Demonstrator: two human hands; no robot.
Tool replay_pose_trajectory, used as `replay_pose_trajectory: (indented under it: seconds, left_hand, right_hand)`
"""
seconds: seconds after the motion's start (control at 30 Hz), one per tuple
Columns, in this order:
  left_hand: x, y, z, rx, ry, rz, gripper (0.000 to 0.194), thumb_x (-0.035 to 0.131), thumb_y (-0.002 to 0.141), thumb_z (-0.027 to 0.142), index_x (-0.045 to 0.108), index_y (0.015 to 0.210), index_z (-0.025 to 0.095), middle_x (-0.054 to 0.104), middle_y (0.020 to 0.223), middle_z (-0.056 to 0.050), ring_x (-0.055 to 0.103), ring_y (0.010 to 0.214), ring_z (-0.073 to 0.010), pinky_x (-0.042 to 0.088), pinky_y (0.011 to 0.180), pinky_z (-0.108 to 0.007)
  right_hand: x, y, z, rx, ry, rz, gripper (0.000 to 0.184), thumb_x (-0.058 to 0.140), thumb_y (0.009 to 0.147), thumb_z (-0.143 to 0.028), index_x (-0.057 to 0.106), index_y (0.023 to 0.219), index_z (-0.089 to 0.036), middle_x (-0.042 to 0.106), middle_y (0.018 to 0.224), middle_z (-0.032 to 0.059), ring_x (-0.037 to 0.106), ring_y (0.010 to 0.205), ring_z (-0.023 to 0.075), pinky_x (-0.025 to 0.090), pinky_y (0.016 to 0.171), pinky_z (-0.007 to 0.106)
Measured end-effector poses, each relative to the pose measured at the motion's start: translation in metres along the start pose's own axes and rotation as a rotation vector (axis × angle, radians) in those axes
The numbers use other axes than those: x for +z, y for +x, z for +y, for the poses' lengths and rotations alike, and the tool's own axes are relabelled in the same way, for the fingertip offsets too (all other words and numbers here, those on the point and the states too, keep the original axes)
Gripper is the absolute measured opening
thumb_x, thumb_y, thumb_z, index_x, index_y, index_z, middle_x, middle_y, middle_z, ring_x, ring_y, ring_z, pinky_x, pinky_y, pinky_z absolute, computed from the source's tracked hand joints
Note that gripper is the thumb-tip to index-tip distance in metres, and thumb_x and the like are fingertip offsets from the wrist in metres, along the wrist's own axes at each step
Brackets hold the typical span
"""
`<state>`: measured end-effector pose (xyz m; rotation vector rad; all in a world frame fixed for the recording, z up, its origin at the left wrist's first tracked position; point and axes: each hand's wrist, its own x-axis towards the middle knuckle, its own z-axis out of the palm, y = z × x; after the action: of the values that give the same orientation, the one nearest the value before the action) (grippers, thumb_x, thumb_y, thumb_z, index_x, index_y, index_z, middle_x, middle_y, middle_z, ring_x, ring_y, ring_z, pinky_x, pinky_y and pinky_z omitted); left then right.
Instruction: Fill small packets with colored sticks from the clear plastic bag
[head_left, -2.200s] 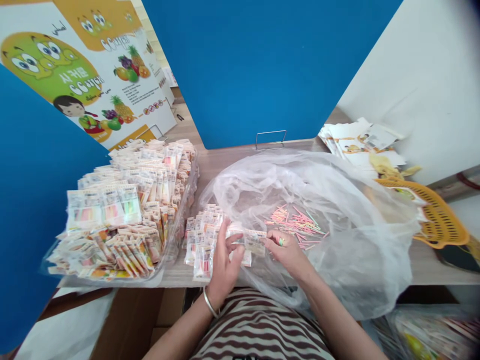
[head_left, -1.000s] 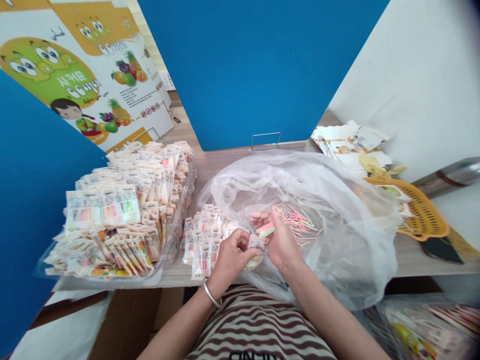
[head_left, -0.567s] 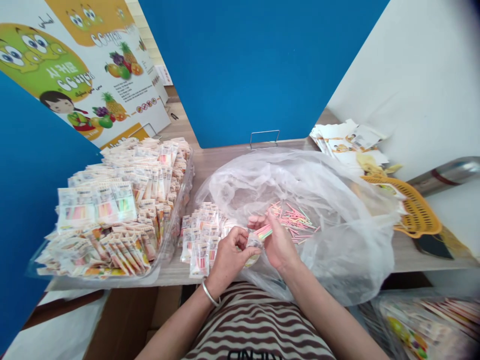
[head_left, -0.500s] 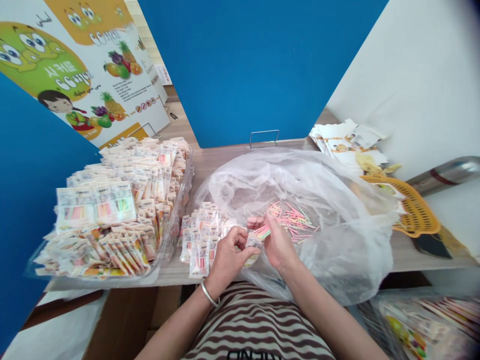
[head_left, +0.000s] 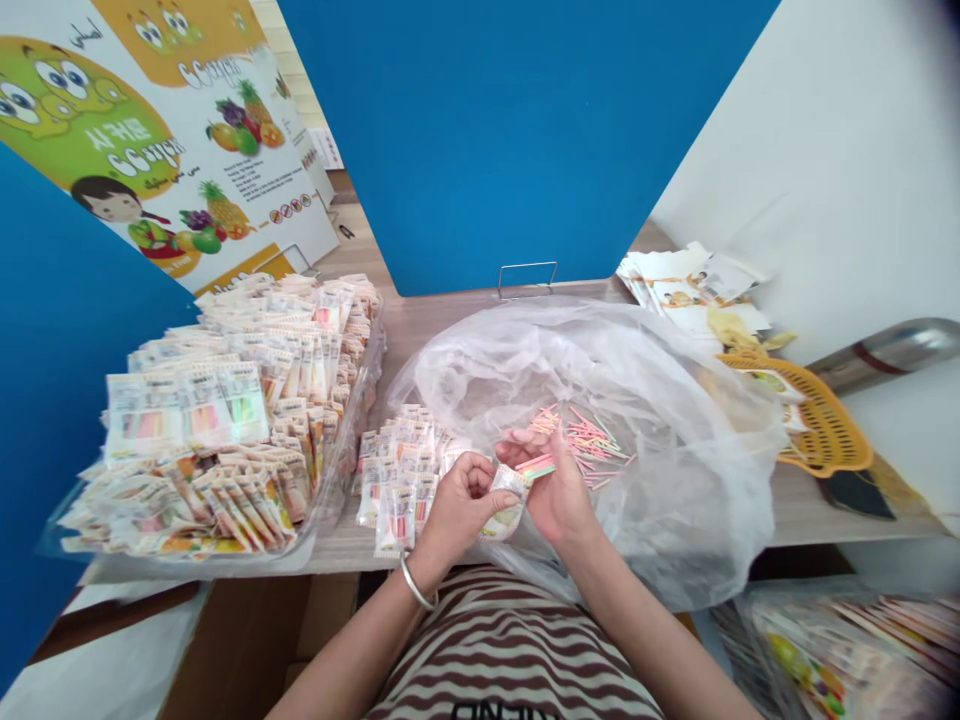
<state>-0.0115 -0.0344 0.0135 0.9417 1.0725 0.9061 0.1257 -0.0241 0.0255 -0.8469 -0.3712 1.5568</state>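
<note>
Small clear printed packet (head_left: 506, 505), pinched at its top edge between the thumb and curled fingers of the left hand (head_left: 466, 505), centre of the frame, its mouth seemingly parted, though too small to tell for certain. Right hand (head_left: 559, 495), partly closed, gripping a thin bundle of pink and green sticks (head_left: 535, 466) between thumb and fingers, the bundle's tips just beside the packet. Behind the hands, inside a spread clear plastic bag (head_left: 600, 370), a loose heap of pastel sticks (head_left: 581, 445). Left of the hands, on the wooden table (head_left: 450, 325), a low stack of filled packets (head_left: 397, 480); further left, a clear tray (head_left: 352, 470) heaped with similar packets. Upper right, printed cards (head_left: 690, 305) and an orange plastic basket (head_left: 825, 430). Upper left, a fruit-printed poster (head_left: 150, 140). Silver bangle (head_left: 412, 585) on the left wrist.
</note>
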Motion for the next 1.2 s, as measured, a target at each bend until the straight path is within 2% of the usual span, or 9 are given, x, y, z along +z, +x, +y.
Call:
replay_pose_trajectory:
  seconds: [0.17,0.33,0.6,0.73,0.97,1.03,1.2]
  left_hand:
    - [0.003,-0.003,0.003,0.125,0.225,0.102,0.038,0.083,0.066,0.024,0.054,0.091,0.020,0.058,0.066,0.008,0.051,0.062,-0.0104,0.037,0.062,-0.023]
    - [0.005,-0.008,0.004,0.231,0.395,0.189,0.037,0.082,0.069,0.022,0.057,0.096,0.021,0.061,0.074,0.006,0.056,0.068,-0.0118,0.040,0.067,-0.024]
    - [0.006,-0.009,-0.002,0.343,0.389,0.229,0.030,0.081,0.073,0.030,0.058,0.090,0.021,0.061,0.080,0.002,0.059,0.074,-0.0147,0.046,0.070,-0.026]
    - [0.006,-0.007,-0.005,0.298,0.323,0.205,0.032,0.081,0.072,0.027,0.057,0.094,0.021,0.060,0.077,0.003,0.057,0.070,-0.0134,0.044,0.066,-0.025]
    - [0.007,0.000,-0.003,0.106,0.079,0.111,0.045,0.085,0.065,0.031,0.050,0.091,0.022,0.056,0.065,0.008,0.051,0.058,-0.0108,0.039,0.059,-0.023]
    - [0.008,0.000,-0.002,0.089,0.063,0.109,0.046,0.085,0.064,0.033,0.049,0.091,0.022,0.056,0.064,0.008,0.051,0.058,-0.0111,0.039,0.058,-0.023]
    - [0.008,-0.001,-0.001,0.130,0.126,0.136,0.043,0.083,0.066,0.029,0.050,0.094,0.022,0.057,0.067,0.008,0.050,0.060,-0.0103,0.039,0.061,-0.023]
  right_hand:
    - [0.001,0.001,-0.002,0.095,-0.047,-0.004,0.046,0.066,0.083,-0.064,0.078,0.078,-0.021,0.075,0.084,0.0065,0.066,0.082,0.0224,0.051,0.080,0.036]
    - [0.000,0.003,-0.003,0.211,-0.046,0.021,0.042,0.069,0.082,-0.061,0.077,0.075,-0.020,0.075,0.080,0.0060,0.067,0.083,0.0221,0.050,0.079,0.034]
    - [0.000,0.004,-0.008,0.313,0.141,0.063,0.042,0.064,0.087,-0.058,0.076,0.075,-0.019,0.075,0.081,0.0057,0.068,0.084,0.0222,0.053,0.082,0.036]
    - [0.001,0.002,-0.006,0.225,0.061,0.019,0.039,0.066,0.085,-0.057,0.076,0.075,-0.021,0.075,0.081,0.0064,0.067,0.084,0.0236,0.051,0.082,0.038]
    - [0.000,-0.002,-0.003,-0.188,-0.244,0.010,0.038,0.061,0.088,-0.060,0.079,0.081,-0.026,0.076,0.094,0.0067,0.067,0.099,0.0264,0.046,0.096,0.043]
    - [0.002,-0.003,-0.006,-0.216,-0.233,0.008,0.039,0.061,0.088,-0.061,0.079,0.082,-0.027,0.076,0.098,0.0072,0.066,0.101,0.0273,0.047,0.095,0.043]
    - [0.008,-0.005,-0.013,-0.135,-0.136,0.044,0.038,0.063,0.085,-0.060,0.077,0.079,-0.026,0.077,0.098,0.0078,0.067,0.096,0.0282,0.049,0.085,0.042]
